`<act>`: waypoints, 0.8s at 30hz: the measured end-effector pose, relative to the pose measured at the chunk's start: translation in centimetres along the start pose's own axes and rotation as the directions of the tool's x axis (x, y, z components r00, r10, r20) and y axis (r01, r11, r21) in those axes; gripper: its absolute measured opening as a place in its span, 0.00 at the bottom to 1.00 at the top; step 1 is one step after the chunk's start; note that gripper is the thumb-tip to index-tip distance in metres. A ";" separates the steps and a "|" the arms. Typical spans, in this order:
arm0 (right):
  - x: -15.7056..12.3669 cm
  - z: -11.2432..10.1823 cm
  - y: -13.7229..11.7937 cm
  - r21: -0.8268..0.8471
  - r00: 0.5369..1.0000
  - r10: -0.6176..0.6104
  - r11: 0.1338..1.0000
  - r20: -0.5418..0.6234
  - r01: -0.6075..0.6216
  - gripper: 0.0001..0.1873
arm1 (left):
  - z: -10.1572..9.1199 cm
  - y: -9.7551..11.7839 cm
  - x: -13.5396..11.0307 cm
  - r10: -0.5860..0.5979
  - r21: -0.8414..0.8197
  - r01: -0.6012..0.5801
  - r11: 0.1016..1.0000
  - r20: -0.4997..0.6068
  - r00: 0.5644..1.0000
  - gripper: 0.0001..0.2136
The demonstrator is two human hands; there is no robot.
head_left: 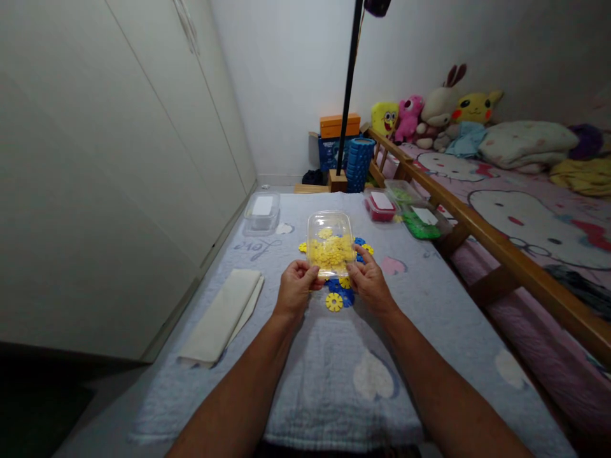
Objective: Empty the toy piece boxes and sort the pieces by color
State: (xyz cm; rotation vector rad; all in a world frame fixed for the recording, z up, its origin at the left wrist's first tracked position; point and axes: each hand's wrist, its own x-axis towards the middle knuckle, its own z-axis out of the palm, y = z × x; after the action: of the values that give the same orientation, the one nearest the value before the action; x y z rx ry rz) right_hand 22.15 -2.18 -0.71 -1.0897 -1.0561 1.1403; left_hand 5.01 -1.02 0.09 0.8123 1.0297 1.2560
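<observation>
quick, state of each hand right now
Left hand: closed, holding the clear plastic container of yellow notched discs by its near left corner.
Right hand: closed, holding the same container's right side.

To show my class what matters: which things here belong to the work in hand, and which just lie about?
Likely part of it:
clear box, held by left hand and right hand
yellow pieces inside
loose blue and yellow pieces
perhaps the other clear boxes

Seemingly lying about:
folded sheet
soft toys
blue roller
orange box
</observation>
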 end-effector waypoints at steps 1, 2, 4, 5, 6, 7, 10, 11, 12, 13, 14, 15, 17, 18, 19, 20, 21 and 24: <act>0.0 0.0 0.0 -0.004 1.000 -0.005 1.000 -0.002 0.005 0.39 | 0.0 0.0 0.0 0.000 0.003 0.000 1.000 0.004 1.000 0.26; 0.0 0.0 0.0 -0.007 1.000 -0.009 1.000 -0.007 0.009 0.39 | 0.0 -0.1 0.0 0.000 0.003 0.000 1.000 0.002 1.000 0.26; 0.0 0.0 0.0 -0.011 1.000 -0.011 1.000 -0.024 0.011 0.39 | 0.2 -0.3 0.0 0.004 -0.006 -0.004 1.000 -0.011 1.000 0.26; -0.1 0.0 0.0 -0.012 0.999 -0.009 1.000 -0.031 0.008 0.40 | 0.3 -0.4 0.0 0.006 -0.016 -0.006 1.000 -0.022 1.000 0.26; -0.1 0.0 -0.1 -0.011 0.999 -0.006 1.000 -0.037 0.006 0.40 | 0.5 -0.5 -0.1 0.009 -0.029 -0.010 1.000 -0.033 0.999 0.26; -0.1 0.1 -0.1 -0.008 0.999 -0.004 1.000 -0.041 0.004 0.40 | 0.7 -0.6 -0.2 0.011 -0.045 -0.013 0.999 -0.041 0.999 0.26; -0.1 0.2 -0.4 0.001 0.999 -0.007 1.000 -0.049 0.007 0.42 | 1.4 -0.8 -0.8 0.022 -0.100 -0.026 0.995 -0.042 0.999 0.25; -0.2 0.2 -0.5 0.000 0.999 -0.007 1.000 -0.049 0.007 0.42 | 1.7 -0.8 -0.9 0.027 -0.116 -0.032 0.993 -0.040 0.999 0.25; -0.2 0.2 -0.5 -0.001 0.999 -0.004 1.000 -0.046 0.004 0.42 | 1.9 -0.8 -1.0 0.030 -0.130 -0.036 0.991 -0.042 0.999 0.25; -0.2 0.1 -0.5 -0.001 0.999 0.000 1.000 -0.043 0.000 0.42 | 2.1 -0.8 -1.1 0.031 -0.138 -0.037 0.990 -0.048 0.998 0.24; -0.2 0.1 -0.5 0.003 0.999 0.005 1.000 -0.039 -0.005 0.42 | 2.3 -0.8 -1.1 0.030 -0.143 -0.038 0.989 -0.058 0.998 0.23; -0.3 0.1 -0.5 0.012 0.999 0.013 1.000 -0.035 -0.013 0.41 | 2.4 -0.7 -1.1 0.026 -0.145 -0.036 0.989 -0.071 0.997 0.22; -0.3 0.1 -0.4 0.050 0.999 0.034 0.998 -0.039 -0.033 0.40 | 2.5 -0.6 -1.0 0.017 -0.152 -0.031 0.988 -0.094 0.995 0.20; -0.4 0.2 -0.3 0.073 0.998 0.050 0.996 -0.042 -0.047 0.39 | 2.5 -0.5 -0.9 0.015 -0.156 -0.030 0.987 -0.101 0.995 0.20; -0.4 0.2 -0.3 0.093 0.997 0.068 0.994 -0.044 -0.064 0.38 | 2.5 -0.5 -0.9 0.013 -0.161 -0.030 0.987 -0.106 0.994 0.20; -0.4 0.2 -0.3 0.106 0.996 0.084 0.991 -0.042 -0.079 0.38 | 2.5 -0.4 -0.8 0.011 -0.166 -0.030 0.986 -0.110 0.994 0.20; -0.4 0.3 -0.4 0.108 0.995 0.095 0.990 -0.038 -0.091 0.38 | 2.5 -0.4 -0.8 0.010 -0.171 -0.029 0.985 -0.111 0.994 0.20; -0.5 0.2 -0.7 0.067 0.995 0.101 0.993 -0.013 -0.100 0.40 | 2.6 -0.2 -0.8 0.008 -0.176 -0.028 0.984 -0.114 0.993 0.20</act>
State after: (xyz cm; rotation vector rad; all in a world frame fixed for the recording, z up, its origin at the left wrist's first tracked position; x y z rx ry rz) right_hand 21.96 -2.68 -0.01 -1.1078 -0.9529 1.2365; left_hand 7.50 -1.70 0.90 0.6207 0.9860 1.4009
